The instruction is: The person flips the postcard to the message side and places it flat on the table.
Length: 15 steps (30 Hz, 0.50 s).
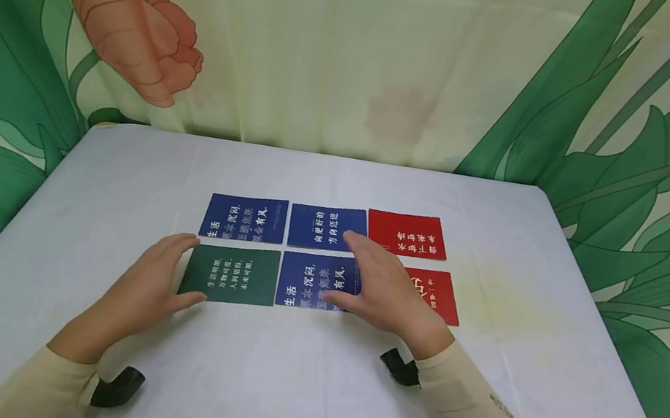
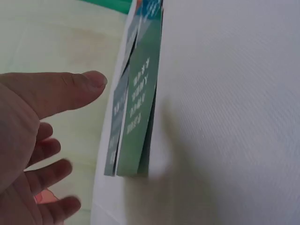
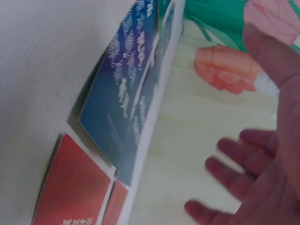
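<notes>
Several printed cards lie in two rows in the head view. The far row has a blue card [image 1: 245, 218], a second blue card [image 1: 324, 228] and a red card [image 1: 407, 234]. Nearer are a green card [image 1: 231, 273], a blue card [image 1: 311, 283] and another red card [image 1: 443, 297]. My left hand [image 1: 145, 288] is beside the green card's left edge, thumb and fingers spread, holding nothing. Over the near blue and red cards hovers my right hand [image 1: 384, 288], also spread, partly hiding them. Both wrist views show the palms with nothing in them.
A white cloth covers the table [image 1: 292, 387]. Behind it hangs a pale curtain [image 1: 334, 53] printed with green leaves and pink flowers. Black wrist pieces show under the left sleeve [image 1: 46, 383] and the right sleeve [image 1: 469, 401].
</notes>
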### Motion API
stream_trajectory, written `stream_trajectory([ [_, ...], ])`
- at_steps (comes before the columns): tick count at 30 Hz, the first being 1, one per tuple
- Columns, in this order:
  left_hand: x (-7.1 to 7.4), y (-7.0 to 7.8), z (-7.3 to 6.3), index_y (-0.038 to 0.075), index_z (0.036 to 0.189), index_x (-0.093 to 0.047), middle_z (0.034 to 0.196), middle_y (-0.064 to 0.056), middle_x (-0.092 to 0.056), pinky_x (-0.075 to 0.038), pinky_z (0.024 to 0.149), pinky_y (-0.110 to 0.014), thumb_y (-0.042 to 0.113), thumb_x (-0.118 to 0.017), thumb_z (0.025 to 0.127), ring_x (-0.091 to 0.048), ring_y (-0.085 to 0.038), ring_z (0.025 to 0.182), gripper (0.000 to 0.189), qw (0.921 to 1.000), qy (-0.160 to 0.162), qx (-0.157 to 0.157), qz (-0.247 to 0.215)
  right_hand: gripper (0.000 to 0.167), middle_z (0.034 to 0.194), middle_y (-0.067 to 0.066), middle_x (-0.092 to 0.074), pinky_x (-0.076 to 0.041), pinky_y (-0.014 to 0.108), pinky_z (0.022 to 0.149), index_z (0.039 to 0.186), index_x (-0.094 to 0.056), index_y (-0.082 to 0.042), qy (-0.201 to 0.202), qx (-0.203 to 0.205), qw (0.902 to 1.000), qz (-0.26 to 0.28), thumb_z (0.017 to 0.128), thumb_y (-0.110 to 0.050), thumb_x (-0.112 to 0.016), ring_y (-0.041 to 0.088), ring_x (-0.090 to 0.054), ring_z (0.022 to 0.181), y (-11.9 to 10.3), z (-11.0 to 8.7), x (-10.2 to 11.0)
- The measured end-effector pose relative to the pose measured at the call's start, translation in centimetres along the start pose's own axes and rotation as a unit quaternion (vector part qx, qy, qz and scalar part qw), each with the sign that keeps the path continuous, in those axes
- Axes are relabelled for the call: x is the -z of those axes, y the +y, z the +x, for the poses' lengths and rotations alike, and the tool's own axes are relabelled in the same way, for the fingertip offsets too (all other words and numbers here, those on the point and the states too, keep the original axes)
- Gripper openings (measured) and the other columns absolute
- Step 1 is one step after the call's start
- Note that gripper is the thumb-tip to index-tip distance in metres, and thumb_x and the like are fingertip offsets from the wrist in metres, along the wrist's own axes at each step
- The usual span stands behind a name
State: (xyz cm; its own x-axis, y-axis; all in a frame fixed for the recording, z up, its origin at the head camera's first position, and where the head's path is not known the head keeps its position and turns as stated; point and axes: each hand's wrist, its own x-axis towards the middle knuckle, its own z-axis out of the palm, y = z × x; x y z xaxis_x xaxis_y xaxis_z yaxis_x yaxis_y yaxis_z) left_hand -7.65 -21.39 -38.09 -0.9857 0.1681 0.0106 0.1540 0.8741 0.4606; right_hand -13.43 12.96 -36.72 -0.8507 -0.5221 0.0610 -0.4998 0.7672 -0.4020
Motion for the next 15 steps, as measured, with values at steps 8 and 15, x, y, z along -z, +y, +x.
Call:
stream_trajectory([
  [8,0.1,-1.2,0.3,-0.001,0.15,-0.035,0.15,-0.029,-0.037,-0.033,0.107,-0.065,0.017,-0.085,0.08,-0.035,-0.049,0.136,0.088,0.9971,-0.042,0.036,-0.052,0.097,0.155,0.011,-0.041,-0.033,0.051,0.113,0.153,-0.039,-0.005,-0.051,0.063,0.9967,0.002,0.077,-0.044,-0.085,0.029,-0.037,0.143,-1.2,2.6,-1.3],
  [15,-0.2,-1.9,0.9,0.0,0.152,-0.032,0.15,-0.031,-0.036,-0.033,0.104,-0.067,0.019,-0.085,0.08,-0.034,-0.051,0.136,0.091,0.994,-0.058,0.062,-0.069,0.092,0.157,0.009,-0.039,-0.028,0.053,0.115,0.154,-0.038,-0.008,-0.097,0.081,0.9919,-0.011,0.081,-0.043,-0.082,0.028,-0.032,0.145,-2.6,4.3,-2.9],
])
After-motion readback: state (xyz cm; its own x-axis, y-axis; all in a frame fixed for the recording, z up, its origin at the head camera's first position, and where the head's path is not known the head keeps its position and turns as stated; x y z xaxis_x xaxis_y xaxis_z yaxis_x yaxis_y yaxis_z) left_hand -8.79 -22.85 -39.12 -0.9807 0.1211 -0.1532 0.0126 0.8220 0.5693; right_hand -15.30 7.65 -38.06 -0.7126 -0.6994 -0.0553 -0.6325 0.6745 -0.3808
